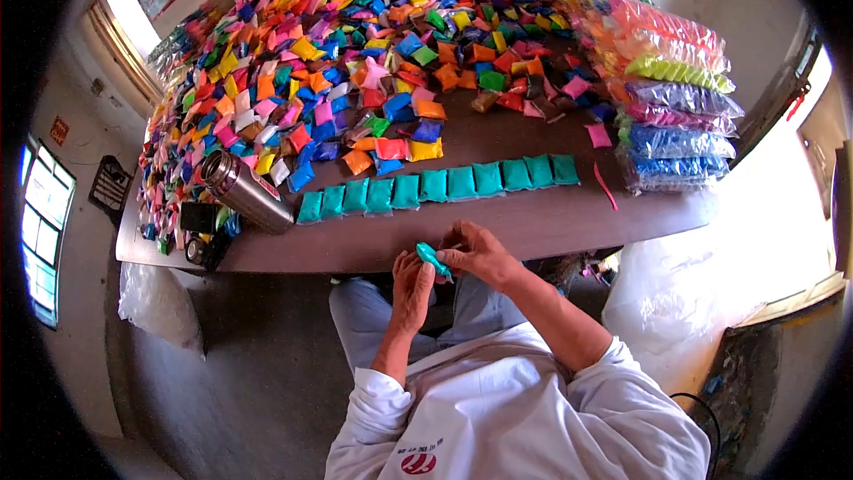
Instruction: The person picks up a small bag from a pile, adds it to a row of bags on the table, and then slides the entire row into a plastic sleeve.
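A small teal packet [432, 258] is held between both hands just off the table's front edge, above my lap. My left hand [412, 289] grips its lower left side with thumb and fingers. On the other side, my right hand [475, 254] pinches it between thumb and fingers. Beyond the hands, a row of several flat teal packets [434, 186] lies side by side across the table. What is inside the packets cannot be made out for certain.
A big heap of multicoloured packets [329, 62] covers the table's [373, 249] back and left. A steel flask [249, 194] leans at front left beside a black device [203, 217]. Stacked clear bags [680, 129] stand at right, near a pink packet [599, 135] and a red strip [605, 187].
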Tool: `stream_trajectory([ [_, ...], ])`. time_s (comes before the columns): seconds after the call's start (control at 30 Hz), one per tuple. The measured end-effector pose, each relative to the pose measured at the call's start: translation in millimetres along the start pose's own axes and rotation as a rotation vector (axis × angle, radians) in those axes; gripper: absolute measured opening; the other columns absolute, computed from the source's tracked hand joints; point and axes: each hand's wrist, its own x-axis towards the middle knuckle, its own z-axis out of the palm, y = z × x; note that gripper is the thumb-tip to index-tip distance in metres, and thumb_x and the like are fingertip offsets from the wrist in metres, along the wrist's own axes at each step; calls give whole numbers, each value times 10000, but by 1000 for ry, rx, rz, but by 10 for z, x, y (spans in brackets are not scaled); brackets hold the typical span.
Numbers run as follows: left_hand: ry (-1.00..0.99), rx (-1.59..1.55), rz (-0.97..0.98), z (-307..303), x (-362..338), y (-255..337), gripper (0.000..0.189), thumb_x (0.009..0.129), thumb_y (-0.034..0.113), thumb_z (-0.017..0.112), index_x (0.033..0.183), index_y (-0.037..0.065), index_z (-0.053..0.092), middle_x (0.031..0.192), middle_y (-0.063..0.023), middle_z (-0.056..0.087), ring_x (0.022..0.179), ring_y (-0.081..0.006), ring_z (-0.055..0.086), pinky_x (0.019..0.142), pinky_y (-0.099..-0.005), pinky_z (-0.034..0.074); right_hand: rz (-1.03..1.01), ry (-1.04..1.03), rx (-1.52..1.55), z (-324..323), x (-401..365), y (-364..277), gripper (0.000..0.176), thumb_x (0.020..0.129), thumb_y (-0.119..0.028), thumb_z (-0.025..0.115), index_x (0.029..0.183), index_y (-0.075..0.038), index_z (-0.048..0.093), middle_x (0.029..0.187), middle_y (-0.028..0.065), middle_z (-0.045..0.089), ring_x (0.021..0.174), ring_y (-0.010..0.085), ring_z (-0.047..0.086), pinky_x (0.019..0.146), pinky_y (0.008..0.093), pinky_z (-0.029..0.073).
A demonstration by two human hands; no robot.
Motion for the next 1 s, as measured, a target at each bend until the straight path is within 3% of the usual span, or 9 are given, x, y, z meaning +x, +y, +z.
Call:
stream_trajectory([
  [0.13, 31, 24, -29, 36, -5, -16, 398, 980, 359, 372, 859, 61, 607, 896, -101, 599, 976, -285, 539, 1027, -442, 272, 200, -163, 268, -8, -43, -45, 386, 870, -258, 678, 1118, 9, 548, 970, 53, 595, 877, 137, 579, 798, 290, 498],
  [0.2, 5, 138, 66, 13, 15, -1, 387, 977, 350, 386, 859, 59, 612, 892, -99, 606, 979, -284, 541, 1025, -445, 274, -1, -191, 71, 24, -63, -12, 375, 866, -246, 684, 1110, 11, 561, 975, 59, 604, 914, 146, 580, 804, 303, 505],
  [0.33, 86, 250, 213, 56, 30, -49, 345, 960, 331, 446, 857, 54, 624, 880, -89, 623, 981, -282, 546, 1013, -449, 283, 46, -154, 17, 0, -62, 4, 341, 875, -229, 672, 1110, -2, 577, 999, 55, 612, 932, 144, 579, 817, 312, 502],
  [0.43, -9, 130, 68, -29, 20, -23, 319, 945, 318, 483, 823, 57, 620, 895, -85, 626, 979, -279, 550, 1000, -448, 291, 21, -110, 210, -69, -78, 27, 303, 899, -208, 640, 1118, -7, 585, 1012, 46, 619, 933, 134, 576, 842, 309, 492],
  [0.57, 15, 127, 111, 32, 39, 63, 341, 943, 324, 485, 749, 67, 599, 874, -77, 622, 976, -275, 549, 989, -443, 296, -8, -58, 253, -119, -104, -32, 252, 924, -178, 597, 1105, -4, 593, 980, 20, 625, 907, 112, 562, 827, 291, 478],
  [0.67, 25, 203, 198, 47, 49, -10, 330, 944, 316, 485, 763, 68, 608, 895, -76, 623, 972, -274, 551, 986, -443, 296, -31, -78, 207, -89, -100, -23, 254, 929, -186, 591, 1107, -5, 594, 971, 15, 625, 894, 108, 563, 816, 291, 480],
  [0.83, 46, 270, 200, 57, 18, -93, 278, 938, 291, 495, 931, 62, 652, 1007, -107, 628, 1046, -292, 531, 1012, -465, 283, 9, -106, 225, 15, -81, -81, 290, 927, -208, 600, 1120, 7, 580, 971, 35, 617, 896, 113, 572, 797, 300, 501],
  [0.93, 80, 284, 234, 78, 13, -102, 288, 941, 296, 488, 953, 61, 654, 1028, -120, 627, 1077, -297, 518, 1023, -466, 278, -3, -57, 40, 38, -16, -24, 300, 918, -216, 616, 1105, 15, 570, 944, 44, 607, 891, 111, 570, 775, 285, 505],
  [1.0, 90, 278, 233, 83, 21, -68, 296, 943, 300, 483, 922, 63, 658, 1010, -116, 629, 1064, -298, 523, 1018, -463, 284, -2, -1, 145, 94, -17, -78, 253, 899, -188, 626, 1026, 26, 580, 845, 51, 606, 791, 109, 548, 671, 275, 484],
])
